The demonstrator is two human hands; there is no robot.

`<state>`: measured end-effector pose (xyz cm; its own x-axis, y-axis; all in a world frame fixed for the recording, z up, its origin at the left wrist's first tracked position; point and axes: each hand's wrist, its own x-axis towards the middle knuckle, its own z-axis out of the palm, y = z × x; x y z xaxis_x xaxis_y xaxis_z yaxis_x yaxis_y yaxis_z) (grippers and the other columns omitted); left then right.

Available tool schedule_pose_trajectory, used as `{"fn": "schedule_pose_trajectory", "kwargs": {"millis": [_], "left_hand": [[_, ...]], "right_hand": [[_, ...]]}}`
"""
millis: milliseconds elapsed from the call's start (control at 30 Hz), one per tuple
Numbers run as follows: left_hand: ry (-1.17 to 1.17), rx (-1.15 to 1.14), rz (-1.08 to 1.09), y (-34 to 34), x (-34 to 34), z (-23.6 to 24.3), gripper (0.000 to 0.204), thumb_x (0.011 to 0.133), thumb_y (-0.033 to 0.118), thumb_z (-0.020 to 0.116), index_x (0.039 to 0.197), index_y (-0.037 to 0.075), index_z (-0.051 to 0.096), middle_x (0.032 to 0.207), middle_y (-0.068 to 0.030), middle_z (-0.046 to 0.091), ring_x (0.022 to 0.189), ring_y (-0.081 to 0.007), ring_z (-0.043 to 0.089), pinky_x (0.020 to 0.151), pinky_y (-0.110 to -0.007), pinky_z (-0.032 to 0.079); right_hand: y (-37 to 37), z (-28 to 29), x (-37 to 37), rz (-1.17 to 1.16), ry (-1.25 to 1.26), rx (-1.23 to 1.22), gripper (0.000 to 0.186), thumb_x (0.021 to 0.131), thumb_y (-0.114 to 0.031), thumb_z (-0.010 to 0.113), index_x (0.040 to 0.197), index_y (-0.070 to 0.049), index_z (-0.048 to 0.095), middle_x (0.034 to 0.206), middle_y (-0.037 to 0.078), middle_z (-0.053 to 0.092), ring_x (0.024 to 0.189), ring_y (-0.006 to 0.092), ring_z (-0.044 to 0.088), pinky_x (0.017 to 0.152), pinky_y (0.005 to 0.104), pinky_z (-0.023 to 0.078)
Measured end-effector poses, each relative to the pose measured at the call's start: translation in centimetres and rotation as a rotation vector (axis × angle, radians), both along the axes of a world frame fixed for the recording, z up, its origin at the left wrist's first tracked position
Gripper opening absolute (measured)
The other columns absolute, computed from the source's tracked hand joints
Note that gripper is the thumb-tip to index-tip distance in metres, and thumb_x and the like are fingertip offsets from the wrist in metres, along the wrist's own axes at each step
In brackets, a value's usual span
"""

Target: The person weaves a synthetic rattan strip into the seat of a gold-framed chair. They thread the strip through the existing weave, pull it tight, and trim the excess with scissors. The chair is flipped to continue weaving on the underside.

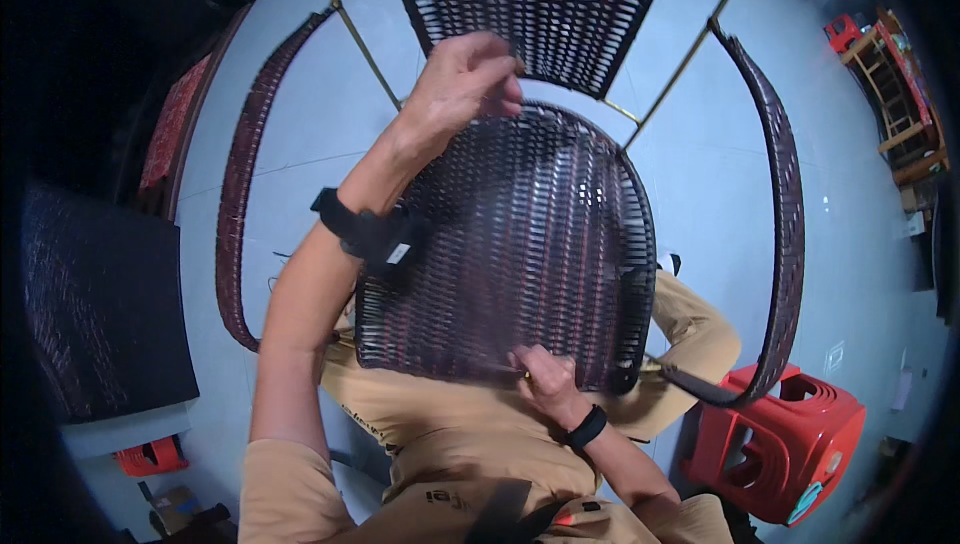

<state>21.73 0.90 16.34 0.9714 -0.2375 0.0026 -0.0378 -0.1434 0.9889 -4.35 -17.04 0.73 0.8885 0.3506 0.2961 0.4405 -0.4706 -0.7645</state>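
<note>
A woven chair seat (pixel 590 234) in dark brown strands lies over my lap, its front edge toward me. My left hand (pixel 468 84) is raised over the back of the seat, close to the lower edge of the woven backrest (pixel 570 34). Its fingers are curled together, slightly smeared, and what they pinch cannot be made out. At the seat's front edge my right hand (pixel 550 381) is closed, with a tiny yellowish bit showing at the fingers; the thing itself is too small to name. A faint blur crosses the weave between the hands.
Wrapped armrests curve out at the left (pixel 245 164) and right (pixel 785 184) on brass-coloured metal rods. A red plastic stool (pixel 780 444) stands at the lower right. Left of me is a dark panel-like surface (pixel 110 314). Wooden furniture (pixel 890 94) is at the far right.
</note>
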Motion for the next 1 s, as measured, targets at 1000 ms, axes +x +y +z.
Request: {"fn": "schedule_pose_trajectory", "kwargs": {"millis": [1000], "left_hand": [[0.012,-0.206,0.120,1.8,1.3,-8.8,0.015,0.091,0.009,0.051,0.097,-0.002,0.059,0.091,-0.0125,0.063,0.082,-0.0157,0.061,0.072,-0.028,0.052]], "right_hand": [[-1.1,-1.8,-2.0,-0.134,-0.007,0.113,0.009,0.071,-0.002,0.062,0.079,-0.003,0.060,0.068,0.012,0.058,0.056,0.0257,0.058,0.049,0.0337,0.047]]}}
